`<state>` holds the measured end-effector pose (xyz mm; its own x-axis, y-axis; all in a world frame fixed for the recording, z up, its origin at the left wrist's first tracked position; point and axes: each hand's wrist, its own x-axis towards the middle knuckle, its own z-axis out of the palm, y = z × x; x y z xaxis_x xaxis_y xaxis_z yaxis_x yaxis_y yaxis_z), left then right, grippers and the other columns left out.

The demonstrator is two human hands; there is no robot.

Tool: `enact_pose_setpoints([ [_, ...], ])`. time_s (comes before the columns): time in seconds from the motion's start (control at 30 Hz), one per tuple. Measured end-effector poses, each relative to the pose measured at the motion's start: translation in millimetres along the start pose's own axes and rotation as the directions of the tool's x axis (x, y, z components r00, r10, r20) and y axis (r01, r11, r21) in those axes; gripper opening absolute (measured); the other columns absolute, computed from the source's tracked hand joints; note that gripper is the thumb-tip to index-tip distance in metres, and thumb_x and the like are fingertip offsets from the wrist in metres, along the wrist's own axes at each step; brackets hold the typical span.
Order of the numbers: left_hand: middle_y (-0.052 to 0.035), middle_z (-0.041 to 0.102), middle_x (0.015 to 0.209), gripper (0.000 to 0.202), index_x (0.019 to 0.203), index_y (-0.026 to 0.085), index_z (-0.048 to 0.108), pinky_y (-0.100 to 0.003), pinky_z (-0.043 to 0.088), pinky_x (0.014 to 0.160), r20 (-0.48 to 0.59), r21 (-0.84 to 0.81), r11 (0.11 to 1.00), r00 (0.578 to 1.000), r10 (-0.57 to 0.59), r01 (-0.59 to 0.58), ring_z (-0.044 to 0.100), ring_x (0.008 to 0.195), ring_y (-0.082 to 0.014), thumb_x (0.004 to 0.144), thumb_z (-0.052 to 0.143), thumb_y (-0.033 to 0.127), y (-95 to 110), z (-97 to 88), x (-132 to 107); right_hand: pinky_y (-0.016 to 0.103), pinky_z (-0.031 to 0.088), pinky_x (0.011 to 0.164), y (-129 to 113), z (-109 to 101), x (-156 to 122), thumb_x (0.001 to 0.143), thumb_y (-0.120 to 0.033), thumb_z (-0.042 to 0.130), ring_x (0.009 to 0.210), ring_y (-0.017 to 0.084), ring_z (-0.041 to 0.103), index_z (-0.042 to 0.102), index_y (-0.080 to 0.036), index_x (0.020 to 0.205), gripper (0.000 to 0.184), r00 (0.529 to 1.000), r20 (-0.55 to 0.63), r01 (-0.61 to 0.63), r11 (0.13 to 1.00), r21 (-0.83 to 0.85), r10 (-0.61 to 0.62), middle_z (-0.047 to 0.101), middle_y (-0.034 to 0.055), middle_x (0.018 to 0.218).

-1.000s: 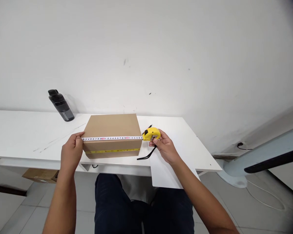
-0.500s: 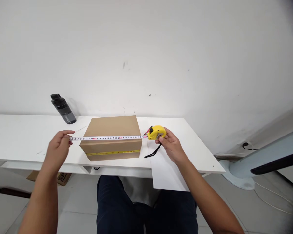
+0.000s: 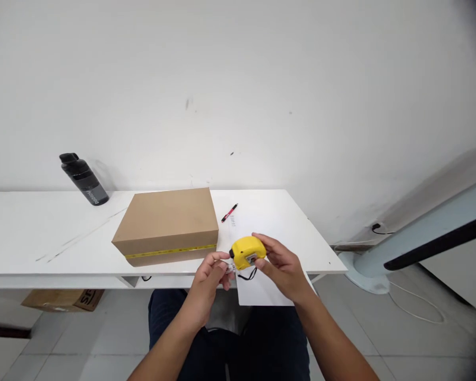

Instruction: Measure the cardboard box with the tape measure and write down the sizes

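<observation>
My right hand (image 3: 282, 266) grips a yellow tape measure (image 3: 246, 252) above the front edge of the white table (image 3: 31, 241). A black wrist strap dangles from the case. My left hand (image 3: 208, 283) pinches the tape's tip right at the mouth of the case, with the blade wound in. A closed cardboard box (image 3: 167, 224) with a yellow tape band along its front face rests on the table just left of my hands. Neither hand touches the box.
A sheet of white paper (image 3: 262, 222) lies right of the box and overhangs the table edge, with a red-and-black pen (image 3: 229, 212) on it. A dark bottle (image 3: 83, 179) leans by the wall. A cardboard box (image 3: 63, 299) sits on the floor, a fan base (image 3: 363, 275) at right.
The tape that lay stretched across the box top has retracted into the case. My left hand came from the box's left side over to the case, and both hands dropped toward the table's front edge.
</observation>
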<state>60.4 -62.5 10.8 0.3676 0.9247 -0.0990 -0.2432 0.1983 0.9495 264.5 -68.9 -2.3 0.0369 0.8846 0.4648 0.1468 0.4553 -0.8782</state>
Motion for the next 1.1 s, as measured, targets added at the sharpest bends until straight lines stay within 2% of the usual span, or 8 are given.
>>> enact_pose_setpoints([
  [0.1,-0.0109,0.071,0.112,0.055,0.122,0.021,0.06,-0.038,0.051,0.088,0.097,0.036,0.999,0.995,-0.002,-0.002,0.067,0.085,-0.0183,0.094,0.049,0.066,0.4,1.5,-4.5,0.038,0.058,0.101,-6.2,-13.3,-11.0,0.09,-0.037,0.073,0.116,0.025,0.069,0.067,-0.034,0.133,0.044,0.998,0.035,0.048,0.984,-0.171,-0.042,0.072,0.0055,0.13],
  [0.17,-0.0131,0.067,0.13,0.053,0.13,0.024,0.058,-0.044,0.049,0.098,0.079,0.249,0.955,0.986,0.148,-0.163,0.068,0.102,-0.0231,0.098,0.041,0.063,7.2,-1.0,-7.0,0.038,0.056,0.103,-8.0,-24.2,-14.5,0.09,-0.036,0.073,0.119,0.025,0.068,0.067,-0.034,0.132,0.042,0.999,0.017,0.05,0.974,-0.22,-0.047,0.071,0.005,0.131],
  [0.27,-0.0126,0.062,0.14,0.043,0.127,0.025,0.062,-0.052,0.038,0.113,0.1,0.763,0.502,0.841,0.531,-0.408,0.06,0.125,-0.0301,0.097,0.049,0.054,24.6,-2.5,6.7,0.038,0.058,0.1,-5.9,-34.8,-15.7,0.088,-0.037,0.074,0.117,0.025,0.069,0.068,-0.032,0.13,0.043,0.996,-0.093,-0.019,0.986,-0.166,0.004,0.072,0.0062,0.131],
  [0.33,-0.0153,0.058,0.146,0.046,0.128,0.023,0.063,-0.063,0.025,0.119,0.117,0.962,0.111,0.741,0.662,-0.25,0.048,0.139,-0.0378,0.092,0.058,0.052,35.2,-0.6,28.0,0.038,0.059,0.098,-2.6,-34.9,-13.9,0.087,-0.04,0.076,0.116,0.026,0.07,0.069,-0.03,0.129,0.044,0.981,-0.185,-0.066,0.996,-0.061,0.053,0.072,0.0074,0.129],
  [0.43,-0.021,0.052,0.15,0.057,0.137,0.016,0.056,-0.074,0.017,0.117,0.029,0.989,-0.128,0.748,0.663,0.074,0.042,0.142,-0.0438,0.09,0.064,0.047,41.5,2.5,61.5,0.039,0.058,0.099,2.3,-28.5,-9.3,0.085,-0.042,0.078,0.116,0.026,0.07,0.068,-0.029,0.128,0.046,0.958,-0.264,-0.084,0.989,0.118,0.113,0.074,0.0076,0.125],
  [0.57,-0.0236,0.055,0.146,0.047,0.131,0.013,0.06,-0.067,0.033,0.113,0.037,0.982,-0.17,0.79,0.612,0.086,0.049,0.137,-0.0436,0.09,0.06,0.035,40.7,-0.9,76.2,0.043,0.059,0.098,6.3,-26.2,-4.8,0.08,-0.045,0.082,0.114,0.027,0.07,0.069,-0.029,0.124,0.048,0.944,-0.27,-0.127,0.965,0.23,0.188,0.075,0.0078,0.122],
  [0.77,-0.0155,0.047,0.155,0.049,0.138,0.019,0.053,-0.066,0.022,0.121,0.352,0.935,-0.146,0.883,0.309,-0.322,0.041,0.146,-0.0365,0.091,0.055,0.03,63.9,-26.9,45.5,0.049,0.058,0.096,8.3,-39.1,9.5,0.078,-0.051,0.082,0.113,0.03,0.069,0.069,-0.029,0.121,0.05,0.928,-0.295,-0.132,0.941,0.312,0.228,0.073,0.0086,0.124],
  [1.1,-0.0012,0.038,0.163,0.062,0.151,0.033,0.038,-0.063,-0.002,0.126,0.53,0.848,0.009,0.848,0.015,-0.53,0.023,0.156,-0.0261,0.092,0.05,0.022,97.2,-76.9,30.2,0.047,0.056,0.098,6.8,-26.3,51.7,0.082,-0.053,0.077,0.113,0.027,0.067,0.066,-0.029,0.122,0.047,0.962,-0.183,-0.133,0.93,0.344,0.205,0.072,0.0071,0.124],
])
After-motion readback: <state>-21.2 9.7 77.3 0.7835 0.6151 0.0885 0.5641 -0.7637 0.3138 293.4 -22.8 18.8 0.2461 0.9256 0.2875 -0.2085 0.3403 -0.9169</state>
